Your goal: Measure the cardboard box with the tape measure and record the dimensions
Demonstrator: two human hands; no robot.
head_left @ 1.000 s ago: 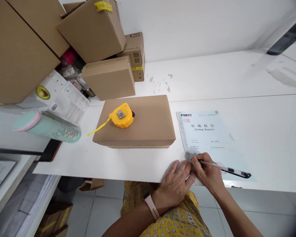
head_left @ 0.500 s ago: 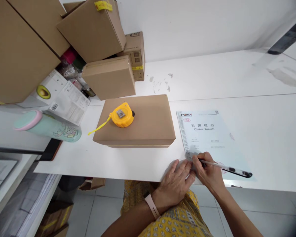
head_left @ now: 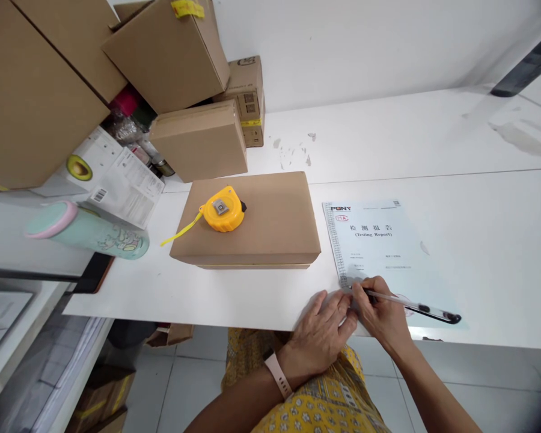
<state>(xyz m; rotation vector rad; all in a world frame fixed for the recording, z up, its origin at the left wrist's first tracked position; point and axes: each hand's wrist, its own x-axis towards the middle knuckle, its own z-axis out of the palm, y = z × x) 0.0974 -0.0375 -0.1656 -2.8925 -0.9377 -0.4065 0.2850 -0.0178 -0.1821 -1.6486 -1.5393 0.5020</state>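
Observation:
My right hand is closed around a clear pen with black ends, its tip down at the lower left corner of a pale blue spiral-bound report. The cover reads "Testing Report". My left hand lies flat with fingers stretched on the table's front edge, its fingertips close beside the right hand; a pink band is on that wrist. Left of the report, a closed cardboard box lies on the table, and a yellow tape measure rests on its top with the yellow strap hanging over the left side.
A mint green bottle lies or leans at the left, by a white box with an avocado picture. Several cardboard boxes are stacked at the back left. A dark post stands at the back right of the white table.

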